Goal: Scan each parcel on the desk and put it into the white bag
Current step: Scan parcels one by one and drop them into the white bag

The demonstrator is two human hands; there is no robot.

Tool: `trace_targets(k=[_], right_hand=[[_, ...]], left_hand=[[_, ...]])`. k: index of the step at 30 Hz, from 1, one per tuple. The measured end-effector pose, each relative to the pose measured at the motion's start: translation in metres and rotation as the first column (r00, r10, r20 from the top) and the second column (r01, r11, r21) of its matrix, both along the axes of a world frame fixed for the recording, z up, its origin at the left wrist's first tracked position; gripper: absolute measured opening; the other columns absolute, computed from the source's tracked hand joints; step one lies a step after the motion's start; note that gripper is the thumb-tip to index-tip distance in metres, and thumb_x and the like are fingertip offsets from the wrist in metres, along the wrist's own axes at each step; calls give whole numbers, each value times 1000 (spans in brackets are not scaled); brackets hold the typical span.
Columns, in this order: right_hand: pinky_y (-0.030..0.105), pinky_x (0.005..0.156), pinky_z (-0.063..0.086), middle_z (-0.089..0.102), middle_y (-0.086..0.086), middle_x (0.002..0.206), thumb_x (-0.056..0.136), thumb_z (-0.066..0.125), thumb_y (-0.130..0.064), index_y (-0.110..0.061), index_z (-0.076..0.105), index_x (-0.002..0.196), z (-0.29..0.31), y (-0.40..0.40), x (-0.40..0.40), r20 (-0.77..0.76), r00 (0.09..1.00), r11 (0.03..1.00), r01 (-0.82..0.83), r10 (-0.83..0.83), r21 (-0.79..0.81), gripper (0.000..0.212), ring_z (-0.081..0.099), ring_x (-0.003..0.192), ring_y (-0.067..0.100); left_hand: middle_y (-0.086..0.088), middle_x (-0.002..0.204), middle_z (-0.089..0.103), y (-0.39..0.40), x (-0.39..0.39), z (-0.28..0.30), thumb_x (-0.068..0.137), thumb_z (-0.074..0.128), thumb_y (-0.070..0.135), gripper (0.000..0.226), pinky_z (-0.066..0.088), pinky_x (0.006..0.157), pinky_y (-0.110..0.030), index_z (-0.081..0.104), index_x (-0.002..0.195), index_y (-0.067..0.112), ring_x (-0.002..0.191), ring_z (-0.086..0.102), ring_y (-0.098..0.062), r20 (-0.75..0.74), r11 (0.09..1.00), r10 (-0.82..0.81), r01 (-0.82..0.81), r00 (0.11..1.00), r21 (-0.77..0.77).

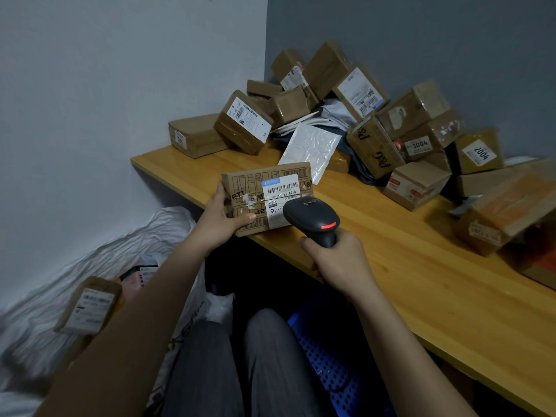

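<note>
My left hand grips a flat printed cardboard parcel by its left edge, tilted up over the front edge of the wooden desk. Its white barcode label faces me. My right hand holds a black barcode scanner by the handle, its head just in front of the label, a red light on top. The white bag lies open on the floor at lower left, with a brown box and a pink packet inside.
A heap of brown boxes and a silver mailer fills the desk's back and right side against the wall corner. A blue perforated crate sits under the desk by my knees.
</note>
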State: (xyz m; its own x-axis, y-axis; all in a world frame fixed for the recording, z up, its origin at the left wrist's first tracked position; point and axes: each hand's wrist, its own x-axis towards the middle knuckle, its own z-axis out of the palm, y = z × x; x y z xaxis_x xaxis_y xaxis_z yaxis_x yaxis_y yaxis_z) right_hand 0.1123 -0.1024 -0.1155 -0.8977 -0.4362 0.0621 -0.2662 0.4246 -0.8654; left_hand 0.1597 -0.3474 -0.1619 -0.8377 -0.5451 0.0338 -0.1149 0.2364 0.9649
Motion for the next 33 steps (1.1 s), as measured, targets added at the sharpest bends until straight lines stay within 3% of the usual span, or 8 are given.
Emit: trace_targets(k=[5, 13, 16, 19, 24, 27, 29, 33], right_hand=[[48, 67, 55, 67, 12, 67, 80, 73, -33, -16, 60, 74, 3, -12, 2, -46, 998, 999, -39, 39, 6, 22, 66, 67, 33], [45, 69, 55, 64, 5, 62, 80, 73, -29, -18, 60, 74, 14, -86, 24, -94, 965, 970, -241, 243, 29, 18, 64, 63, 25], [49, 72, 56, 67, 12, 68, 78, 71, -30, -15, 61, 74, 6, -130, 39, -111, 938, 943, -320, 330, 92, 18, 68, 73, 34], [49, 69, 56, 68, 14, 69, 77, 70, -31, -12, 61, 73, -12, -168, 51, -111, 917, 917, -365, 384, 163, 21, 67, 69, 34], [36, 67, 52, 69, 9, 71, 78, 69, -30, -18, 58, 64, -56, -208, 61, -79, 880, 850, -424, 468, 313, 22, 68, 74, 30], [32, 68, 50, 70, 9, 77, 77, 69, -31, -21, 56, 62, -77, -220, 56, -37, 875, 814, -432, 483, 388, 23, 68, 81, 30], [30, 68, 46, 69, 9, 81, 78, 70, -32, -22, 55, 62, -89, -228, 48, -24, 873, 789, -429, 488, 439, 24, 68, 86, 31], [29, 68, 44, 67, 8, 82, 78, 71, -35, -23, 58, 68, -106, -241, 32, -11, 875, 762, -414, 483, 498, 21, 67, 90, 31]], left_hand=[[4, 132, 57, 11, 15, 1, 76, 80, 14, 81, 46, 104, -40, 35, 142, 29, 118, 57, -13, -136, 993, 100, -89, 986, 84], [3, 116, 61, -28, 106, -20, 84, 72, 5, 67, 58, 74, -24, 37, 140, 17, 95, 64, -4, -237, 865, 492, -439, 838, 242], [4, 111, 63, -55, 150, -41, 82, 74, 3, 62, 57, 84, -38, 40, 130, 22, 100, 66, -13, -184, 781, 612, -553, 769, 290], [2, 115, 63, -78, 185, -69, 79, 76, 5, 63, 54, 88, -38, 41, 130, 18, 104, 63, -16, -56, 703, 681, -630, 730, 329], [-1, 116, 68, -137, 225, -168, 45, 93, 46, 93, 55, 89, -49, 53, 126, 25, 104, 66, -21, 239, 644, 692, -733, 681, 220], [-5, 124, 61, -177, 225, -241, 27, 89, 64, 118, 52, 95, -47, 47, 129, 23, 112, 59, -26, 389, 623, 680, -769, 622, 141], [-6, 127, 59, -177, 211, -231, 12, 80, 78, 134, 53, 93, -46, 46, 129, 24, 114, 57, -27, 445, 633, 660, -767, 605, 105], [-10, 141, 48, -172, 173, -182, 64, 86, 43, 107, 45, 102, -46, 27, 147, 12, 125, 49, -31, 420, 658, 642, -742, 641, 126]])
